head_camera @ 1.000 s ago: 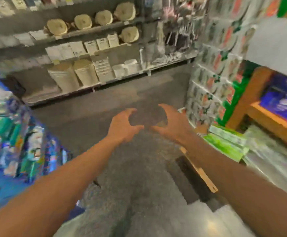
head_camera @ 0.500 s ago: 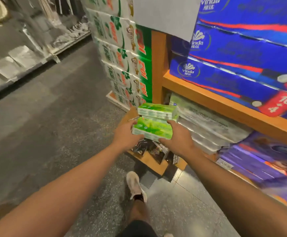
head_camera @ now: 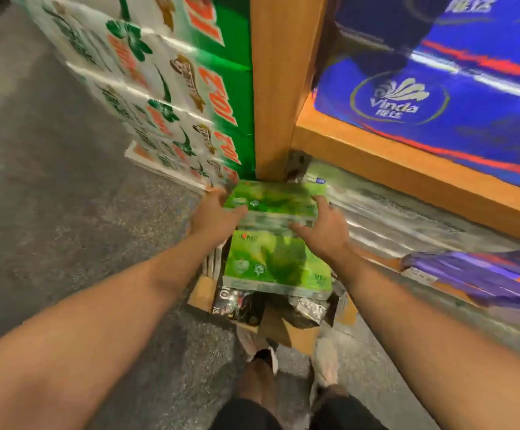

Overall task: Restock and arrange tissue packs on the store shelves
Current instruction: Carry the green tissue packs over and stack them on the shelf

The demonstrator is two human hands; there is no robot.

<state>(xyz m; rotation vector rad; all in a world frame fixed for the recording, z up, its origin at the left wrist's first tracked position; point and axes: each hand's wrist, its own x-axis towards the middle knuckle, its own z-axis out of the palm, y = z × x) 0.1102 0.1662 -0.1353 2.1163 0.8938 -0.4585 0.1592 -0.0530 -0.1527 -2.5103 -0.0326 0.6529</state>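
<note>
Tissue pack (head_camera: pixel 272 198) — green, film-wrapped, probably light, soft and slippery — gripped at both short ends by my left hand (head_camera: pixel 213 215) and right hand (head_camera: pixel 322 226), above 1 matching pack (head_camera: pixel 275 263) beside the shelf post (head_camera: pixel 278 88).

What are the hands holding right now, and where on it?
Both hands hold the upper green tissue pack by its short ends: the left hand at its left end, the right hand at its right end, fingers curled onto its top.
</note>
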